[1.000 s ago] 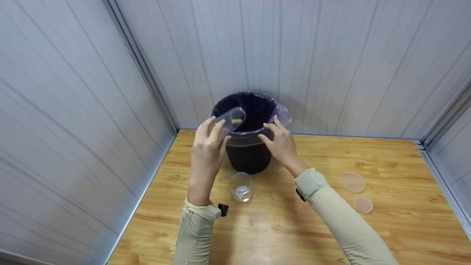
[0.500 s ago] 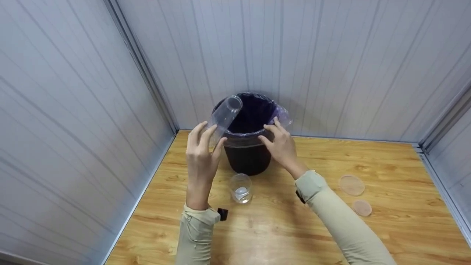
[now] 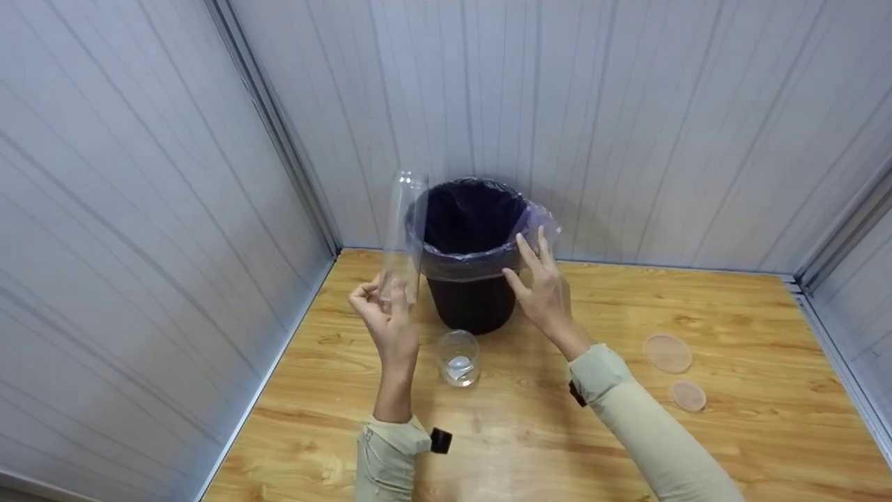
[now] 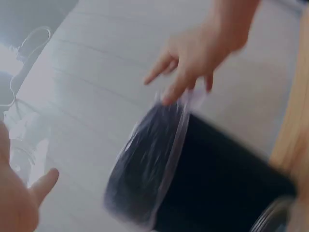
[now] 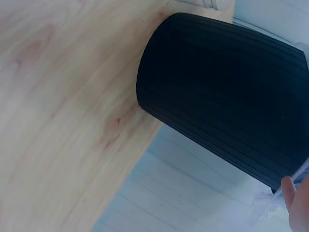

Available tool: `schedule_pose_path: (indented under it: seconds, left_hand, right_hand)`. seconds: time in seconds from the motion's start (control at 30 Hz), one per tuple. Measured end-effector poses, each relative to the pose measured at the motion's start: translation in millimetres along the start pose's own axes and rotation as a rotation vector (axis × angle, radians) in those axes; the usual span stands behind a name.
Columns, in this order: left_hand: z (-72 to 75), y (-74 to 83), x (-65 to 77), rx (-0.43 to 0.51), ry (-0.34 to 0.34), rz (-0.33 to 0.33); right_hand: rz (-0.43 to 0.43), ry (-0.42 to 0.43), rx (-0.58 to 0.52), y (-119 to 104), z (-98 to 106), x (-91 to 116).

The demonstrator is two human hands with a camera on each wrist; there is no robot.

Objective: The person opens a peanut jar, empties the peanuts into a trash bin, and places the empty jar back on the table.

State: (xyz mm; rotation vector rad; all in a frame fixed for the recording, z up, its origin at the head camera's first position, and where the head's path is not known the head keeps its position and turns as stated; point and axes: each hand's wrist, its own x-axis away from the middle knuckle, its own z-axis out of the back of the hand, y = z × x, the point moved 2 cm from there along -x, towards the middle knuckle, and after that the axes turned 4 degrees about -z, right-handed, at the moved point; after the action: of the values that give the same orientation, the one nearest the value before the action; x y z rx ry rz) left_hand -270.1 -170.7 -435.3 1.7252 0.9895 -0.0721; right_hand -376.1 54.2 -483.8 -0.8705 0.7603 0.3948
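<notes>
My left hand grips the lower end of a clear plastic cup, which stretches up along the left side of the black trash bin. No contents show in that cup. A thin purple trash bag lines the bin and folds over its rim. At the bin's right rim, my right hand has its fingers spread and straight against the loose bag edge. The left wrist view shows the right hand over the bag's rim. A second clear cup with something whitish inside stands in front of the bin.
Two round clear lids, a larger one and a smaller one, lie at the right on the wooden tabletop. White panel walls stand behind and at both sides.
The cup swung from tilted over the bin, a yellow-green piece inside it, to nearly upright at the bin's left; the piece is out of sight. My right fingers have straightened at the bag.
</notes>
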Motion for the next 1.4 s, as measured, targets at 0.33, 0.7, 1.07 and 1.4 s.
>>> schedule_pose_path:
  seconds: [0.33,0.7,1.07,1.4]
  left_hand:
    - [-4.5,-16.1,27.9,0.831,-0.362,0.630]
    - [-4.5,-27.1,37.7,0.021,-0.493,0.157]
    - [-25.8,-66.8,70.5,-0.487,-0.563,-0.197]
    - [-26.8,-118.0,108.3,-0.642,-0.645,-0.206]
  right_hand:
    - [-0.103,0.069,-0.206,15.6,39.9,44.0]
    - [-0.382,0.086,-0.277,-6.5,107.0,101.2]
    - [-0.578,-0.009,-0.287,0.0,122.8,137.7]
    - [-0.645,-0.019,-0.305,28.6,112.3,166.1]
